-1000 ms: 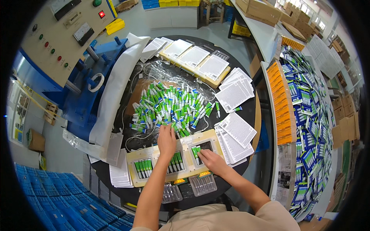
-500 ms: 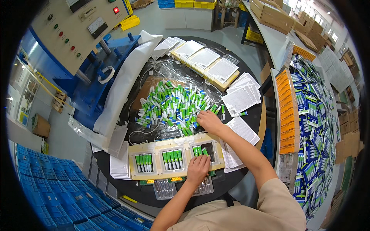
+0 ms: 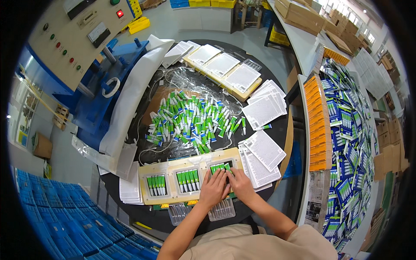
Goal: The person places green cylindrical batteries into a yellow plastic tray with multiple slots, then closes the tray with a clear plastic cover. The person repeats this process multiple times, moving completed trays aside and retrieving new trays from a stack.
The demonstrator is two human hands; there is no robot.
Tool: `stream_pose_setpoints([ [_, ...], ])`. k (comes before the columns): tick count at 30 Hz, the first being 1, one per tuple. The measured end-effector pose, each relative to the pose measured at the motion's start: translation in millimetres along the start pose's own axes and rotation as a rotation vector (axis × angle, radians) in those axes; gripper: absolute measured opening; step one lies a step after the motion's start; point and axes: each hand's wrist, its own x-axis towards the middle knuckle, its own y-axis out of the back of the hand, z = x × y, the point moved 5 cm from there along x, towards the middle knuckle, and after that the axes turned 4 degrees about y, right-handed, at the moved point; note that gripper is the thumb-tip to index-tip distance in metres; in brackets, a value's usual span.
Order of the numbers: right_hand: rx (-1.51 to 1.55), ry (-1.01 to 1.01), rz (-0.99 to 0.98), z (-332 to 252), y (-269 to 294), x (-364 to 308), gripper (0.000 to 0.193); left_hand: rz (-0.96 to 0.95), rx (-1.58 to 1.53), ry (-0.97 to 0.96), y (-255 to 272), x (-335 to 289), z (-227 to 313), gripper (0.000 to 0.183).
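Note:
Both my hands meet over the right-hand window of a cream tray (image 3: pixel 170 184) with three windows. My left hand (image 3: pixel 212 190) is closed, its fingertips on green-and-white glue tubes (image 3: pixel 219 167) there. Just beside it, my right hand (image 3: pixel 241 184) is closed with its fingertips at a glue tube near the same window's right side; the fingers partly hide it. Rows of glue tubes lie side by side in the left window (image 3: pixel 156 185) and the middle window (image 3: pixel 188 180), white caps toward me. Beyond the tray spreads a loose heap of glue tubes (image 3: pixel 195 119).
Printed cards (image 3: pixel 265 151) lie right of the tray, with another stack (image 3: pixel 131 186) at its left. A second tray (image 3: pixel 253 92) with cards stands at the far side. Left is a blue press (image 3: pixel 86 108); right, a bin of packed glue cards (image 3: pixel 346 173). Clear blisters (image 3: pixel 222 211) lie nearest me.
My right hand has come from the tube heap back to the tray's right window, next to my left hand. The left hand has stayed at that window. The whole view has shifted slightly.

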Motion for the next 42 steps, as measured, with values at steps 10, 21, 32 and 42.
stream_pose_setpoints([
  [10,0.036,-0.129,0.053,75.4,-11.0,112.4,0.019,0.088,-0.12,0.066,19.1,20.6,-16.2,0.053],
  [21,0.021,-0.036,-0.014,76.2,19.3,112.8,0.014,-0.096,0.043,0.556,-32.3,176.4,-143.7,0.037],
  [32,0.14,-0.316,0.155,12.8,41.0,-22.5,0.032,-0.285,-0.055,-0.171,8.5,12.7,-0.1,0.052],
  [42,0.072,-0.219,0.043,2.9,8.4,-5.0,0.036,-0.283,-0.188,-0.07,4.2,16.0,-15.2,0.058],
])
